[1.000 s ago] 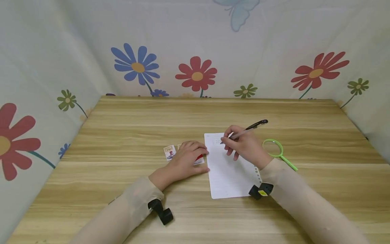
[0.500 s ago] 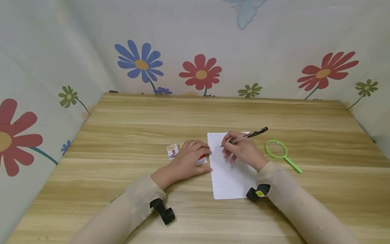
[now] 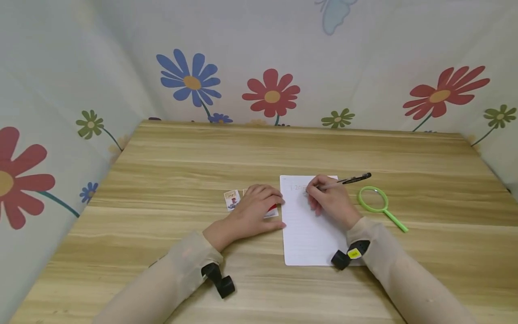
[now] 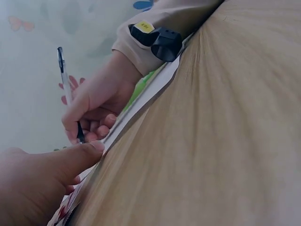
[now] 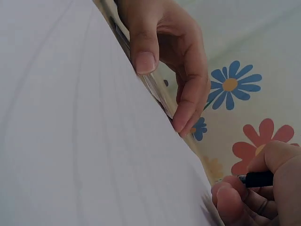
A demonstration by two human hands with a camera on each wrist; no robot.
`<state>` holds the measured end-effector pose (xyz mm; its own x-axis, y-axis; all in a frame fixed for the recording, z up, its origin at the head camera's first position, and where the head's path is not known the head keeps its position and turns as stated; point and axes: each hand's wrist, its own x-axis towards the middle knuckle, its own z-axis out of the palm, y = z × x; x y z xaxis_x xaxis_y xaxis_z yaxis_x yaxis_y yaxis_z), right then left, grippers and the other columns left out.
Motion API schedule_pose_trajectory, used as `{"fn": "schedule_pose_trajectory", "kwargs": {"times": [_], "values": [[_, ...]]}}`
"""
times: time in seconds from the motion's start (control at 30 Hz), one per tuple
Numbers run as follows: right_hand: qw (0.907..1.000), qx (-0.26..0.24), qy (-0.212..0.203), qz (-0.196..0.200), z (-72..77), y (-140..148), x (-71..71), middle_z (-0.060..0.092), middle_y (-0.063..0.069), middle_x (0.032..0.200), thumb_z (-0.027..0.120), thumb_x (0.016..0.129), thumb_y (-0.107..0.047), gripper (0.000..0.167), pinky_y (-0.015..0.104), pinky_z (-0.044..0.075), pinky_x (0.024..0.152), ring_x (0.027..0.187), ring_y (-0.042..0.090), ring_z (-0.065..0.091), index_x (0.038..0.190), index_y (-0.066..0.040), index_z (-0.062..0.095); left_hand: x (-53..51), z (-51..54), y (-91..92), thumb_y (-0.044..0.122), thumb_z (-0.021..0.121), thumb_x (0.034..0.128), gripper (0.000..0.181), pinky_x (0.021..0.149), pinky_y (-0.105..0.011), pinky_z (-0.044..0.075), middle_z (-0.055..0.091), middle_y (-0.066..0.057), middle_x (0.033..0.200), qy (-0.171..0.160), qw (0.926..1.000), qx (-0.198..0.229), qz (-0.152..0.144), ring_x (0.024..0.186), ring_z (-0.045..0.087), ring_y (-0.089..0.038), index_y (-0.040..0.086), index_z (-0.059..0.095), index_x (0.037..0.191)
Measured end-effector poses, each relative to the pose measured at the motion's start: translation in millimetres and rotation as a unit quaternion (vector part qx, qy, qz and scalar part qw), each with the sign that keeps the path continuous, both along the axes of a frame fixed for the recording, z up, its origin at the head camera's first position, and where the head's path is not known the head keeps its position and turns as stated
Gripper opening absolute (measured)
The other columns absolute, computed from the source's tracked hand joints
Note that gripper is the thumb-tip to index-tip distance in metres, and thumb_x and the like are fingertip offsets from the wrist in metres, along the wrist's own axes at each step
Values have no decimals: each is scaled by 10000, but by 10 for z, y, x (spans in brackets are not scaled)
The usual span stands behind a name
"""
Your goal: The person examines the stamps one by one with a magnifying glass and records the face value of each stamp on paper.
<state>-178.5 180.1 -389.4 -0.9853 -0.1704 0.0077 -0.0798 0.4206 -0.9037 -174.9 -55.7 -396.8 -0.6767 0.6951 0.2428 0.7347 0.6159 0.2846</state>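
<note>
Two hands of yours meet at one sheet of lined paper [image 3: 309, 234], which lies flat on the table [image 3: 202, 153]. Your right hand [image 3: 333, 200] has thumb and fingers clamped on the pen [image 3: 353, 179], low on the barrel, presumably for fine control; its tail slants up to the right while its tip points down near the top of the page, beside faint written marks. Your left hand [image 3: 252, 211] holds nothing: its thumb stands apart from the fingers, their tips at the sheet's left edge, likely to steady it. Picture cards [image 3: 232, 200] lie partly beneath that palm; how many, you can't tell from here. The green magnifying glass [image 3: 386, 210] rests right of the paper, seemingly parked clear of your writing arm.
</note>
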Motion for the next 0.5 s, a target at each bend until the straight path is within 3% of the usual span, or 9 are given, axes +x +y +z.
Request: {"fn": "schedule_pose_trajectory", "kwargs": {"times": [0.1,0.3,0.5], "values": [[9999,-42,56,-142,-46,21,5,569,54,628,548,940,-126,139,257,467,414,449,107,513,893,1,580,2,-2,10,506,722,789,519,1116,-412,311,592,-3,1236,69,10000,-39,-10,1220,486,-214,136,650,1146],[9975,369,457,-391,-129,34,-4,557,9,605,567,936,-143,125,214,401,489,500,91,501,858,-49,596,5,-12,19,512,732,777,528,1116,-412,309,585,10,1237,84,9999,-86,10,1219,482,-203,143,647,1144],[9965,334,697,-331,-186,31,-25,544,17,583,586,914,-110,104,200,373,510,490,62,480,843,-34,580,3,-29,23,514,733,775,523,1120,-410,306,585,21,1235,74,9999,-90,67,1218,482,-196,152,647,1143]]}}
